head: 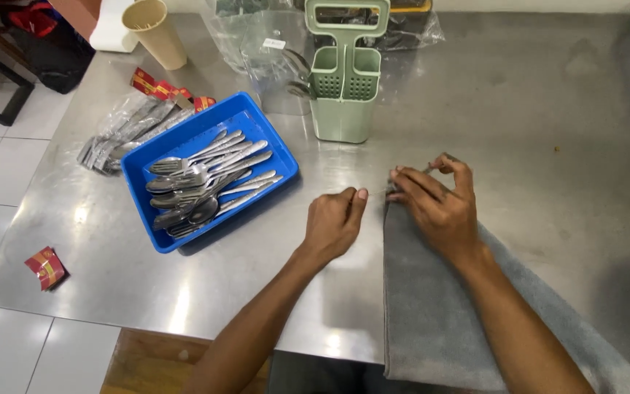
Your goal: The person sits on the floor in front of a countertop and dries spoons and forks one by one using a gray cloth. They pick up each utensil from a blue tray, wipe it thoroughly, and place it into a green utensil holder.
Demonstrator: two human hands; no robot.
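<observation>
On steel table (548, 109): right hand (439, 208) pinching grey cloth (432, 306) by its far corner.
Runs lengthwise toward table edge; left hand (333, 226) loosely curled, empty; blue cutlery tray (257, 120) left, green holder (344, 80) beyond.

Bright, even overhead light. Soft glare patches on steel table (184, 292) at 7 o'clock and 12 o'clock. Faint shadows under forearms. Sharp focus throughout; slight wide-angle bend at edges.

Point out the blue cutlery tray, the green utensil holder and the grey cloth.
blue cutlery tray (257, 125): head view, bare floor near its far corner.
green utensil holder (340, 120): head view, front wall of its base.
grey cloth (424, 306): head view, flat middle part below the right hand.
</observation>
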